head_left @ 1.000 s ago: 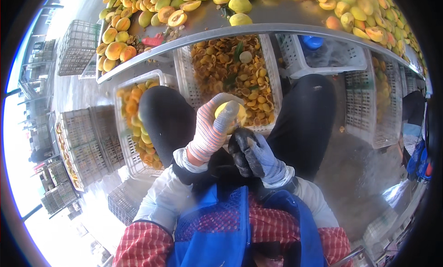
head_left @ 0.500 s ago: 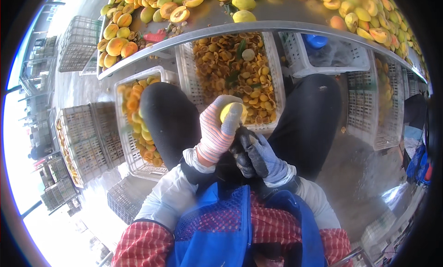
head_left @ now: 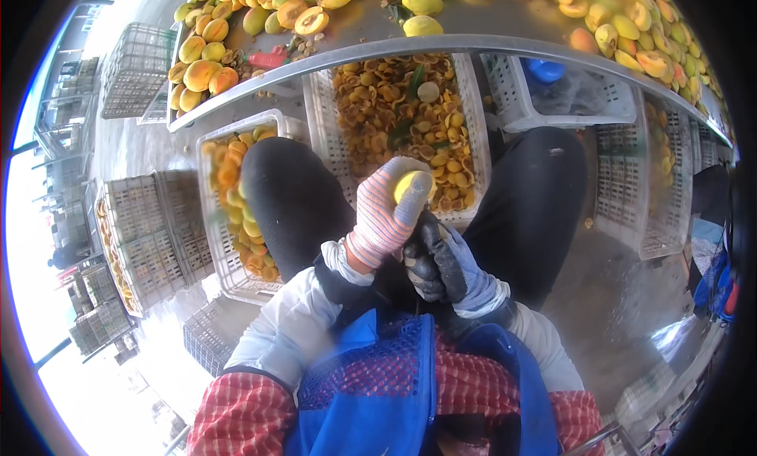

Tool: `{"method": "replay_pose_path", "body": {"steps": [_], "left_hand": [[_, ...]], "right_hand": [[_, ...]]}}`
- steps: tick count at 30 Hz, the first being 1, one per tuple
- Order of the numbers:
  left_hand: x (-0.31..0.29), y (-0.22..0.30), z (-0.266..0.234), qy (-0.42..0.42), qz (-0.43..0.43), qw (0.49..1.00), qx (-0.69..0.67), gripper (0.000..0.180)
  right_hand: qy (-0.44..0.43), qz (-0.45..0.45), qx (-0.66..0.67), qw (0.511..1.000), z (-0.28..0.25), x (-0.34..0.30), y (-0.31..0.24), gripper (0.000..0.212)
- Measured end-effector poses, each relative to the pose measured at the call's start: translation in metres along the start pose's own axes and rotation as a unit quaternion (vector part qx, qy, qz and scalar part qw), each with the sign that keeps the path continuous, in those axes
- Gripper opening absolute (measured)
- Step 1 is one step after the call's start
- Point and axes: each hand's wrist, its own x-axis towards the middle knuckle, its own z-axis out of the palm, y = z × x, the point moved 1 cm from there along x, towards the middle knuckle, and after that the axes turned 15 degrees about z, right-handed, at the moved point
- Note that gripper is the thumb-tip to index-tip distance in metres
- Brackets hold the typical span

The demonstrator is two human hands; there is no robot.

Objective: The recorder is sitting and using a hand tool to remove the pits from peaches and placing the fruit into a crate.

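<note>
My left hand (head_left: 384,214), in a pale striped knit glove, is closed around a yellow peach (head_left: 406,188) between my knees. Only part of the fruit shows past the fingers and thumb. Just below and to the right, my right hand (head_left: 438,259) wears a grey-blue glove with black-coated fingers. Its fingers are curled shut and meet the underside of my left hand; whatever they hold is hidden. Beneath and beyond the hands stands a white crate (head_left: 477,132) filled with cut peach pieces (head_left: 374,109).
A metal table (head_left: 355,30) with a raised rim bears whole and halved peaches (head_left: 311,20) and a red object (head_left: 270,57). Left of my knee is a crate of peach halves (head_left: 248,207). A white crate with a blue item (head_left: 544,71) stands ahead right; stacked crates (head_left: 154,227) stand at left.
Both hands have shifted slightly, the left one to the right and a little upward with the peach still in it. The right hand stays pressed close below it.
</note>
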Motion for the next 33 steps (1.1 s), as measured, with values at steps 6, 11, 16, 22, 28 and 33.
{"method": "replay_pose_path", "body": {"steps": [6,11,16,22,28,33], "left_hand": [[0.012,-0.006,-0.004,-0.024,-0.182,0.971,-0.151,0.030],[0.002,-0.006,0.005,0.004,-0.106,0.992,-0.074,0.032],[0.010,-0.009,-0.002,-0.032,-0.011,0.999,-0.042,0.035],[0.006,-0.011,-0.006,-0.063,-0.121,0.965,-0.222,0.050],[-0.003,-0.006,0.001,-0.013,-0.165,0.921,-0.353,0.049],[0.006,0.009,-0.018,-0.106,-0.017,0.986,-0.125,0.047]], "right_hand": [[0.078,-0.029,-0.074,0.994,-0.004,0.003,0.001,0.030],[0.112,-0.034,-0.041,0.992,0.000,0.002,0.000,0.033],[0.003,0.052,0.010,0.999,0.008,0.003,-0.005,0.045],[-0.208,0.125,0.189,0.951,0.014,0.002,-0.007,0.046],[-0.340,0.156,0.286,0.882,0.019,0.005,-0.001,0.050],[-0.299,0.155,0.206,0.919,0.010,0.002,0.003,0.047]]}}
